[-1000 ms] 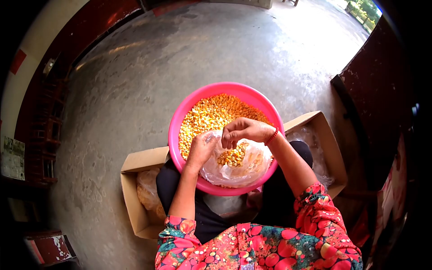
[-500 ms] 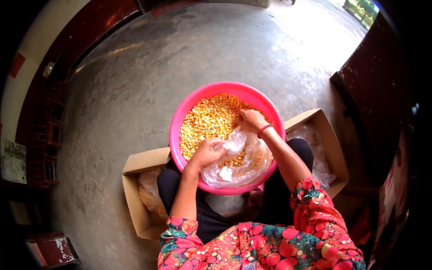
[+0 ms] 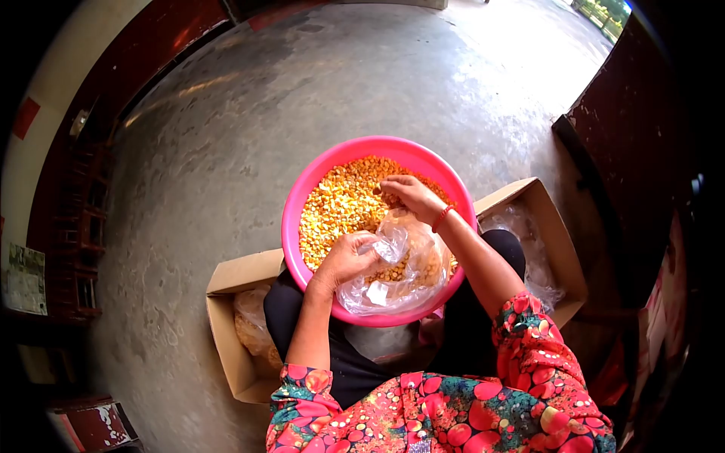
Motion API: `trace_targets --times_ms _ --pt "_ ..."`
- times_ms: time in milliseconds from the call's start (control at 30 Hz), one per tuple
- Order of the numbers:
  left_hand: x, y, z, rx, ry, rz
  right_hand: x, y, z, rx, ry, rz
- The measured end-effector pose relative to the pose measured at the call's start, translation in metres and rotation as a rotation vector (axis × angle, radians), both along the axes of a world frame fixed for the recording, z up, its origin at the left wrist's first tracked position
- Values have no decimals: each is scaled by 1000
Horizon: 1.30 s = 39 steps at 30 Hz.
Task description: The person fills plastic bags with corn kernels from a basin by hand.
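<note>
While the left hand [image 3: 349, 259] pinches the bag [image 3: 414, 285], a slip could spill corn [image 3: 340, 204]; the grip of the right hand [image 3: 417, 198] is unclear.

hands [image 3: 349, 259] [image 3: 414, 197]: 2 | pink basin [image 3: 411, 155]: 1 | bag [image 3: 404, 291] inside: 1 | cardboard boxes [image 3: 245, 272] [image 3: 560, 249]: 2 | corn kernels [image 3: 340, 198]: uncountable

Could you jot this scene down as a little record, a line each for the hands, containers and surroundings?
Left hand: holding the edge of a clear plastic bag
Right hand: at the loose corn kernels; contact unclear
Right wrist: red bracelet
Pink basin: holds loose kernels and the bag
Bag contents: some kernels
Left cardboard box: plastic with yellowish contents
Right cardboard box: clear plastic
Floor: grey
</note>
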<state>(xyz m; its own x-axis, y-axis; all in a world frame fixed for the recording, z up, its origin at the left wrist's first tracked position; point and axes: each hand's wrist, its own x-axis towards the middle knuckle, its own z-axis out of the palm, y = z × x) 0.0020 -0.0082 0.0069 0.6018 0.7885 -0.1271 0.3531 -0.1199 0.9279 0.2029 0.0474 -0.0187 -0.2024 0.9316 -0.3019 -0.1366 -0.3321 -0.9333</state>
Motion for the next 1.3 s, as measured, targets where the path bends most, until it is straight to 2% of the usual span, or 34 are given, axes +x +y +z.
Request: trace_targets --times_ms 100,233,300,433,500,600,700,767,900,967,1000,1033,1133,1233,1300 --pt "0 1 -3 -77 7 32 7 -3 27 -129 238 -66" --pt "0 1 -2 -77 8 106 14 -3 23 -103 260 -43" --pt "-1 2 -7 -150 -59 235 15 -4 22 -63 245 -12" --pt "-5 11 -21 -55 -180 374 11 -8 37 -66 293 -23" --pt "-7 13 -19 -38 -135 402 7 -15 47 -54 369 139" --pt "-5 10 -8 -76 -144 473 0 -25 59 -61 324 333" --pt "-6 12 -15 -15 -164 443 -7 -33 67 -30 304 489" --pt "-7 13 -15 -64 -188 423 -6 -29 55 112 119 610" --pt "-6 13 -16 2 -113 444 -8 -34 67 191 53 656" --pt "-5 13 -17 8 -124 444 -7 -33 68 376 -50 714" --pt "-5 14 -18 6 -146 454 -8 -33 68 385 -19 737" --pt "-5 14 -19 4 -169 464 -6 -33 69 384 -17 737" --pt "-2 11 -10 -49 -161 444 0 -31 72 119 190 708" --pt "-3 10 -6 -170 -148 354 8 -26 68 126 180 418" --pt "0 7 -7 -156 -242 318 12 -21 64 113 178 212"
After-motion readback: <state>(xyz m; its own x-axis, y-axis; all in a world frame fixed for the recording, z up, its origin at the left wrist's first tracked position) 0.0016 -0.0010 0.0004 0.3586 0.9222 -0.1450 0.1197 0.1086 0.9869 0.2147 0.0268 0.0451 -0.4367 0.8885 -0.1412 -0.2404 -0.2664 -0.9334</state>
